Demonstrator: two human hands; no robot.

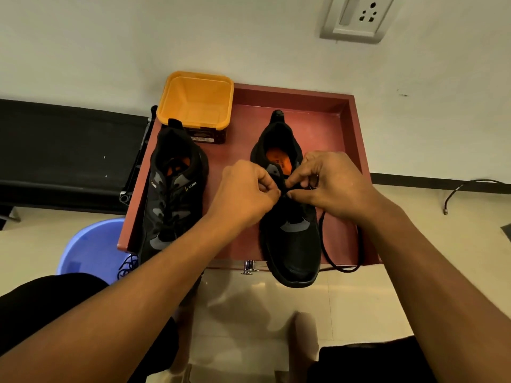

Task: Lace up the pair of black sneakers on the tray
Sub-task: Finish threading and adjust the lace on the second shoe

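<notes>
a white wall with a plug socket [356, 17] is at the back. a red tray [351, 128] holds two black sneakers side by side, toes poking over the near edge. the left sneaker [174, 189] has lace across its front. both hands are over the right sneaker [290, 244]. the left hand [246, 192] and right hand [331, 183] have curled fingers [269, 189] pinching the black lace [326, 244] at the shoe's middle. a yellow tub [196, 100] sits at the tray's back. a blue bucket [91, 250] is on the floor.
</notes>
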